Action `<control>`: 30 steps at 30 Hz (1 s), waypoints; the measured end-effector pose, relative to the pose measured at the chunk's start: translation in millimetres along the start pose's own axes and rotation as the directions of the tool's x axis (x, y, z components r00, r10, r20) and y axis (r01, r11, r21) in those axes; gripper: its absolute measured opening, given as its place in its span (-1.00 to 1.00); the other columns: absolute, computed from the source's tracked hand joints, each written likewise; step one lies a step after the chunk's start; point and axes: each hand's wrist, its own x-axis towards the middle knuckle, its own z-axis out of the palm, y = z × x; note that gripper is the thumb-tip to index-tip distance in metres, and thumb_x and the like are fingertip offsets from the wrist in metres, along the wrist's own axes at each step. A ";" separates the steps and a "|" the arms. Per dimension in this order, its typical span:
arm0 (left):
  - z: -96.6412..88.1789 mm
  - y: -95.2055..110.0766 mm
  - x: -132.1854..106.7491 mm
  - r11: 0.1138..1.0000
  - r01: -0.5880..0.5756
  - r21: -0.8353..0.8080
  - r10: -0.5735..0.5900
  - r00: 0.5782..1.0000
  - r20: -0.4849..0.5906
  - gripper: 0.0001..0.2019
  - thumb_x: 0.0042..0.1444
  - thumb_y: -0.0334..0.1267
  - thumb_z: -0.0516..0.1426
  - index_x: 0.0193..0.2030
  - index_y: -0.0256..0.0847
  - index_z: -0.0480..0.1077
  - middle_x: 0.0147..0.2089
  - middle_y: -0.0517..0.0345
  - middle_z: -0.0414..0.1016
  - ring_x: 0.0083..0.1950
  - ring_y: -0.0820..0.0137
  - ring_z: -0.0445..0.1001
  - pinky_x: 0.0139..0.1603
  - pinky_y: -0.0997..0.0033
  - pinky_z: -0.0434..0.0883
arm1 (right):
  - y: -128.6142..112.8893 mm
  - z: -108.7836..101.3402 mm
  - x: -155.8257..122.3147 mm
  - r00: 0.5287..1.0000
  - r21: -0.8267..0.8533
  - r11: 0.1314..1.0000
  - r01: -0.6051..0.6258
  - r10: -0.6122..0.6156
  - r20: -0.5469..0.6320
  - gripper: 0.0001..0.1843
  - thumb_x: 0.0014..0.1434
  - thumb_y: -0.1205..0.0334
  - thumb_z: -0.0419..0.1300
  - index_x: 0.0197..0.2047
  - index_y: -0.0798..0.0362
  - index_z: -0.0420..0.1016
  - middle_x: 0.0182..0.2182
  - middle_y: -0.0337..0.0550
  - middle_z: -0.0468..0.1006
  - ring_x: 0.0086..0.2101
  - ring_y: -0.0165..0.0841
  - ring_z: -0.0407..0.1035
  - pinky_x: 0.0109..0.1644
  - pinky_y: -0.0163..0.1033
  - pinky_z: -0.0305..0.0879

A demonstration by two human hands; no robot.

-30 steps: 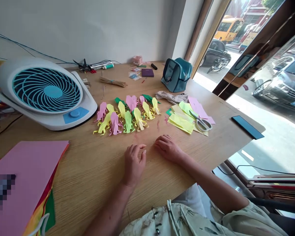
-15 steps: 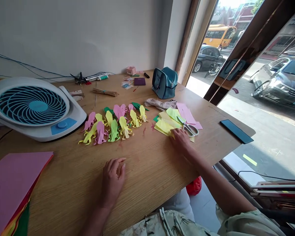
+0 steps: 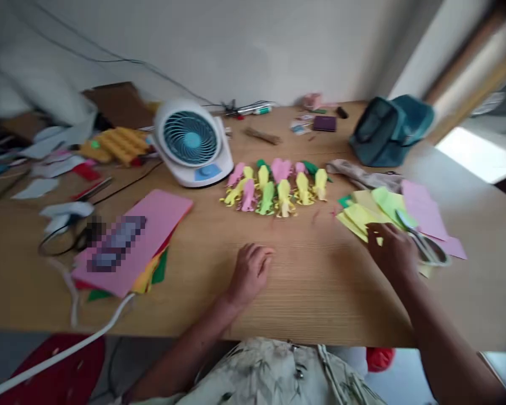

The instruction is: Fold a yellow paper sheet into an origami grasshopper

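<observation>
"Two hands are shown: what does each do?"

"Right hand (image 3: 394, 250): fingers bent down at the near edge of the yellow paper (image 3: 360, 215); blur leaves it uncertain whether they pinch it or merely touch, so that cannot be told. Left hand (image 3: 249, 274): loosely curled on the table (image 3: 303, 304), with nothing visible in it."

"And the position of the yellow paper?"

"On the right side of the table, among loose sheets: light green paper (image 3: 387, 198) just beyond it, pink paper (image 3: 424, 209) farther right. The scissors (image 3: 430, 252) lie across the sheets, just beside the right hand."

"How should such paper handle?"

"Probably very light and limp, easily creased or torn by a hard pull. Thin sheets may also cling together and slide as one."

"Where is the best hold?"

"By judgement, the free near-left corner, away from the scissors: thumb beneath, fingertip above, a light pinch. Gripped mid-sheet, it would likely buckle."

"And the folded paper figures (image 3: 284, 194)?"

"Standing left of the sheets; their thin curled legs look the most fragile part."
</observation>
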 end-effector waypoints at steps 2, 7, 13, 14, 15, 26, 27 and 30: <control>-14.8 -1.1 -9.8 0.999 0.038 0.032 -0.037 0.999 -0.030 -0.78 0.21 -0.50 0.09 -0.08 -0.14 0.41 -0.12 0.09 0.54 -0.03 0.27 0.45 0.04 0.22 0.37 | -1.9 11.6 -4.9 0.996 -0.018 0.999 0.044 -0.045 -0.078 -0.73 0.31 0.21 0.05 -0.21 0.05 0.59 -0.27 0.00 0.64 -0.36 -0.18 0.46 -0.25 -0.14 0.18; -65.6 -20.9 -43.5 0.973 0.184 0.139 -0.159 0.972 -0.171 -0.80 0.26 -0.45 0.08 -0.05 -0.14 0.40 -0.08 0.07 0.53 0.01 0.27 0.44 0.08 0.21 0.37 | -2.7 30.1 -19.0 0.976 0.012 0.985 0.175 -0.172 -0.132 -0.79 0.31 0.17 0.09 -0.21 0.00 0.55 -0.30 -0.02 0.66 -0.34 -0.16 0.52 -0.25 -0.13 0.24; -129.9 -69.8 -62.7 0.877 0.383 0.291 -0.246 0.877 -0.413 -0.83 0.22 -0.40 0.08 -0.09 -0.19 0.43 -0.08 0.01 0.54 0.02 0.21 0.47 0.10 0.19 0.40 | -5.5 27.8 -20.4 0.952 -0.008 0.970 0.244 -0.241 -0.191 -0.78 0.31 0.19 0.06 -0.19 -0.01 0.54 -0.33 -0.03 0.65 -0.36 -0.17 0.53 -0.30 -0.13 0.24; -138.9 -77.4 -65.2 0.860 0.417 0.295 -0.259 0.853 -0.453 -0.83 0.21 -0.39 0.08 -0.10 -0.20 0.44 -0.08 0.01 0.54 0.02 0.20 0.48 0.10 0.18 0.40 | -5.5 27.5 -20.4 0.950 -0.003 0.969 0.247 -0.242 -0.196 -0.78 0.31 0.18 0.06 -0.19 -0.01 0.54 -0.33 -0.03 0.65 -0.36 -0.18 0.52 -0.30 -0.13 0.24; -146.9 -84.4 -68.1 0.847 0.447 0.288 -0.268 0.827 -0.494 -0.84 0.19 -0.39 0.09 -0.11 -0.20 0.44 -0.09 0.01 0.55 0.00 0.21 0.49 0.10 0.19 0.41 | -5.2 27.6 -20.4 0.950 0.001 0.969 0.247 -0.242 -0.197 -0.78 0.31 0.18 0.06 -0.19 0.00 0.54 -0.33 -0.03 0.65 -0.37 -0.18 0.52 -0.30 -0.13 0.24; -165.6 -105.7 -97.7 0.496 0.640 0.587 -0.436 0.768 -0.469 -0.61 0.12 -0.13 0.25 0.09 -0.15 0.43 0.05 -0.08 0.47 0.09 -0.02 0.39 0.05 0.06 0.34 | -4.1 33.7 -21.7 0.976 0.102 0.978 0.180 -0.165 -0.139 -0.80 0.25 0.18 0.11 -0.19 -0.03 0.57 -0.36 -0.03 0.63 -0.37 -0.18 0.50 -0.23 -0.11 0.22; -165.3 -105.2 -96.6 0.467 0.641 0.609 -0.460 0.764 -0.453 -0.58 0.11 -0.11 0.26 0.10 -0.14 0.42 0.06 -0.09 0.46 0.10 -0.03 0.38 0.03 0.07 0.34 | -5.6 32.8 -22.1 0.975 0.108 0.976 0.191 -0.175 -0.137 -0.81 0.25 0.20 0.12 -0.19 -0.04 0.57 -0.36 -0.04 0.63 -0.37 -0.19 0.50 -0.22 -0.11 0.22; -168.3 -104.9 -93.3 0.418 0.628 0.656 -0.498 0.763 -0.413 -0.61 0.13 -0.12 0.25 0.09 -0.13 0.42 0.04 -0.10 0.45 0.08 -0.04 0.38 -0.06 0.11 0.31 | -13.5 27.3 -22.6 0.964 0.118 0.963 0.243 -0.226 -0.142 -0.83 0.27 0.22 0.12 -0.18 -0.04 0.56 -0.33 -0.06 0.65 -0.36 -0.23 0.49 -0.18 -0.13 0.22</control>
